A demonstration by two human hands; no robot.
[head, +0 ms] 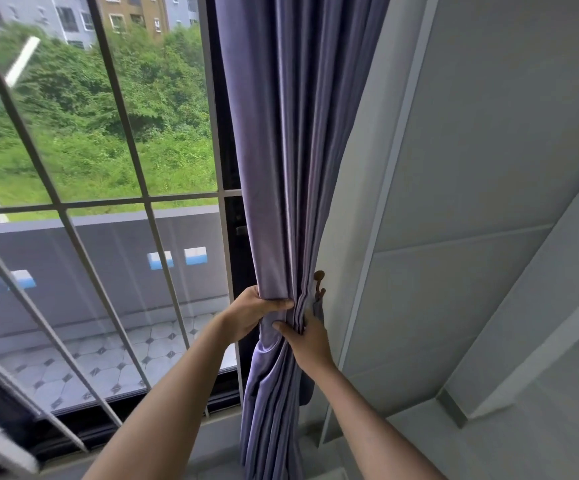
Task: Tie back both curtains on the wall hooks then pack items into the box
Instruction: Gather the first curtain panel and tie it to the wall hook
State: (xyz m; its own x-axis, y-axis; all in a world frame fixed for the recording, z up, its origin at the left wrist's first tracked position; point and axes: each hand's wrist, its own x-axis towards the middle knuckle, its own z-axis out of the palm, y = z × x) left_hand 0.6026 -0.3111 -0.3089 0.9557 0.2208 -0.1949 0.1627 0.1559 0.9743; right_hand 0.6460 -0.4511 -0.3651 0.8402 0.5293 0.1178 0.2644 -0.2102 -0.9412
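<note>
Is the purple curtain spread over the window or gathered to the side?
Gathered: the curtain hangs bunched beside the window, held by left hand and right hand.

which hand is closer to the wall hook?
The right hand: it holds the curtain just below the brown wall hook. The left hand grips the gathered folds on the window side.

A brown hook [318, 282] is fixed to the grey wall [471, 168] beside the window. The purple curtain [291, 150] is gathered against the wall just beside the hook.
</note>
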